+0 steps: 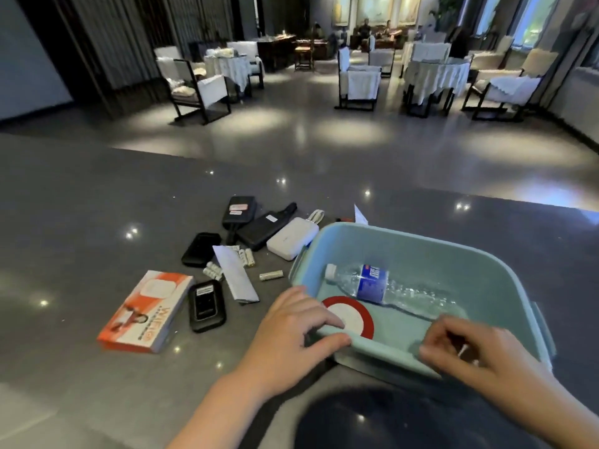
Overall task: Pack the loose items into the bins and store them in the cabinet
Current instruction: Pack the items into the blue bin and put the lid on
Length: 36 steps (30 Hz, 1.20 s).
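- Bin (479, 264), head view: pale blue plastic, it sits on the grey counter (97, 196) just before us; we judge it light and stiff, best taken by the near rim or side handles.
- Our left hand (291, 332) grips the near rim, thumb outside and fingers over the edge; our right hand (479, 354) curls on the same rim, and we cannot tell whether it pinches something small.
- Inside lie a water bottle (385, 286) (on its side, likely to roll) and a red-rimmed disc (353, 315).
- Left of the bin, loose and apart: orange box (142, 312), black devices (205, 306), white power bank (291, 238), batteries (270, 275), folded paper (235, 273). Small, light, slippery pickups; nothing blocks them.
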Motion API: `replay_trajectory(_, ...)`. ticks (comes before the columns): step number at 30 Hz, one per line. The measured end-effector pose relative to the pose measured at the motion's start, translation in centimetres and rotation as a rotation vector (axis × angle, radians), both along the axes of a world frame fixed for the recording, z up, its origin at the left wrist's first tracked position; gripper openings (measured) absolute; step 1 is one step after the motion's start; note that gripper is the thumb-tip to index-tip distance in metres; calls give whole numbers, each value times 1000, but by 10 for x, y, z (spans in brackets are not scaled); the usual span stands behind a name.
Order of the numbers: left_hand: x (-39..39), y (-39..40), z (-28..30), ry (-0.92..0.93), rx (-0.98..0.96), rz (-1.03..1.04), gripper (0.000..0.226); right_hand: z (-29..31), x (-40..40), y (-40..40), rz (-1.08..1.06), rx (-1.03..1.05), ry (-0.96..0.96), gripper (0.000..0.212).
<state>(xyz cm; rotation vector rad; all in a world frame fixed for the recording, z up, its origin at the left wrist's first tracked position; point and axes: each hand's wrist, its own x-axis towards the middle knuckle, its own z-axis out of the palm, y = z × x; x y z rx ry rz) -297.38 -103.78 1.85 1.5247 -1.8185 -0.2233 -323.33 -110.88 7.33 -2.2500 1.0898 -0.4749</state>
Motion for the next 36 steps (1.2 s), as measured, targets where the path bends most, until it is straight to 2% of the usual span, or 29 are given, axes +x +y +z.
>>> replay_trajectory(3,16,16,-4,120,-41,99,27,-10,44,10,-70,-81,-147,19)
replay_trajectory(7,60,44,-22,328,10,325,27,-31,117,42,-79,-57,-415,18)
replay_trajectory(9,93,54,-32,344,25,506,28,-38,148,54,12,-246,-404,20)
replay_trajectory(11,130,62,-37,293,31,664,35,-48,178,60,93,-334,-362,22)
replay_trajectory(13,164,68,-40,185,101,782,46,-58,213,65,141,-289,-285,26)
replay_trajectory(15,193,71,-42,85,276,845,66,-69,253,70,138,-193,-160,34)
replay_trajectory(18,220,72,-52,13,499,851,95,-82,314,68,65,-37,-4,51)
replay_trajectory(23,242,73,-61,-65,507,814,100,-104,363,62,-88,-124,159,59)
replay_trajectory(26,253,72,-57,-65,530,802,98,-110,365,62,-148,-156,146,62)
replay_trajectory(29,261,72,-49,-8,519,779,97,-106,362,63,-137,-102,146,66)
replay_trajectory(31,261,71,-38,-1,479,765,96,-93,356,65,-143,-73,102,68)
replay_trajectory(36,238,50,6,30,318,713,96,-37,316,67,-175,-183,-92,67)
